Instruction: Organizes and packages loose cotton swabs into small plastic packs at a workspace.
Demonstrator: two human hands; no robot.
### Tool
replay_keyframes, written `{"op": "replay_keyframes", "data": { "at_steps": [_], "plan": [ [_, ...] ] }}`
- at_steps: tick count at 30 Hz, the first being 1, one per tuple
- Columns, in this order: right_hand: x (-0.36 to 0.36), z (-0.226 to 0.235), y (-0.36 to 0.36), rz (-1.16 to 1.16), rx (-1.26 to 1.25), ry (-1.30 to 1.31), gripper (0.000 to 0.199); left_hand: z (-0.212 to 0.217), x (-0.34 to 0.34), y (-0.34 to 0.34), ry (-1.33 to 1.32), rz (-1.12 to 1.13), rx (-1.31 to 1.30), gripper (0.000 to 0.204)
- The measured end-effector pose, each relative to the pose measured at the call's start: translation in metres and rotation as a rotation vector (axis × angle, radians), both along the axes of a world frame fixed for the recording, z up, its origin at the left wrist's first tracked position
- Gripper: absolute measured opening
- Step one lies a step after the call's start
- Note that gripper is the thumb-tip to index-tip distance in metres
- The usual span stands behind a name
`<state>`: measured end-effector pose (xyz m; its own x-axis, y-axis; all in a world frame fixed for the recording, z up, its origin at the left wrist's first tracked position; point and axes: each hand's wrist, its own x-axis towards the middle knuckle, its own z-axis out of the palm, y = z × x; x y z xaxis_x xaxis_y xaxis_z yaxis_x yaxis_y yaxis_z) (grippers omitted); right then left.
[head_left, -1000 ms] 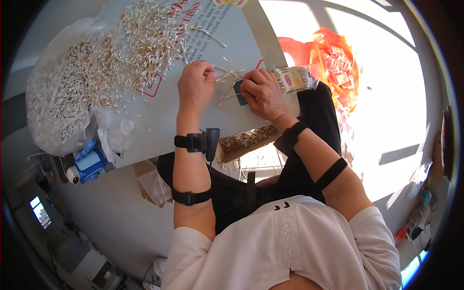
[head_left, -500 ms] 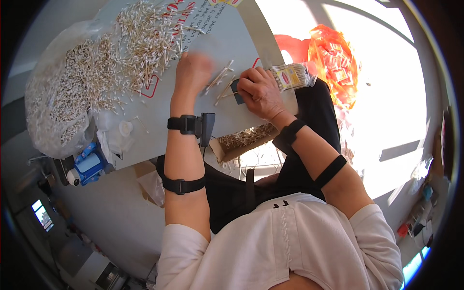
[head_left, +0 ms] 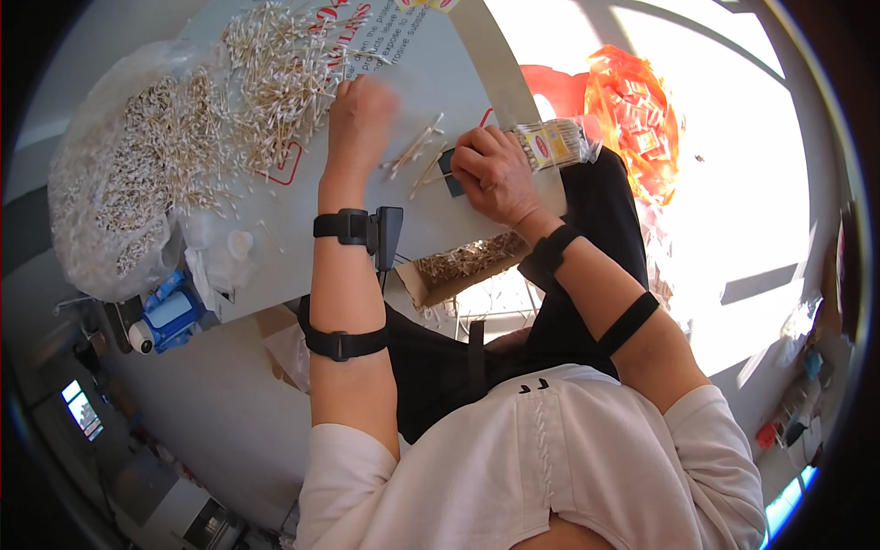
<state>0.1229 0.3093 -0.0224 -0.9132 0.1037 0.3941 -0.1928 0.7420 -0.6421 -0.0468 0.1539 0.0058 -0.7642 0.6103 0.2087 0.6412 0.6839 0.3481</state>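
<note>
- Left of the grey board's (head_left: 275, 266) centre: loose heap of cotton swabs (head_left: 266, 82); left hand (head_left: 359, 115), blurred, rests at its edge, grip not discernible.
- Centre: a few swabs (head_left: 412, 151) lie apart; gather them aligned.
- Right: right hand (head_left: 495, 174) clasps a clear swab packet (head_left: 550, 145); hold it steady.
</note>
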Motion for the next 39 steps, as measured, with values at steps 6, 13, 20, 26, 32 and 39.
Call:
{"op": "replay_keyframes", "data": {
  "at_steps": [6,13,20,26,32,39],
  "plan": [
    [0.001,0.0,0.001,-0.003,0.0,-0.002,0.007,0.007,0.005,0.006,-0.169,-0.206,-0.151,0.024],
    [-0.001,-0.002,0.001,-0.011,0.013,0.007,0.006,-0.005,0.048,0.0,-0.257,-0.012,-0.032,0.018],
    [0.001,0.002,0.002,-0.008,0.006,-0.014,0.007,-0.003,0.009,0.02,-0.031,0.008,0.136,0.014],
    [0.0,0.004,-0.002,0.004,0.001,-0.012,0.007,-0.003,-0.037,0.036,0.012,-0.157,-0.117,0.009],
    [0.0,-0.001,0.002,-0.011,0.01,0.011,0.008,-0.006,0.008,0.015,-0.237,-0.15,-0.169,0.008],
    [0.0,-0.001,0.0,-0.011,0.001,0.019,0.007,-0.002,0.064,-0.002,-0.179,-0.047,0.135,0.023]
  ]
}}
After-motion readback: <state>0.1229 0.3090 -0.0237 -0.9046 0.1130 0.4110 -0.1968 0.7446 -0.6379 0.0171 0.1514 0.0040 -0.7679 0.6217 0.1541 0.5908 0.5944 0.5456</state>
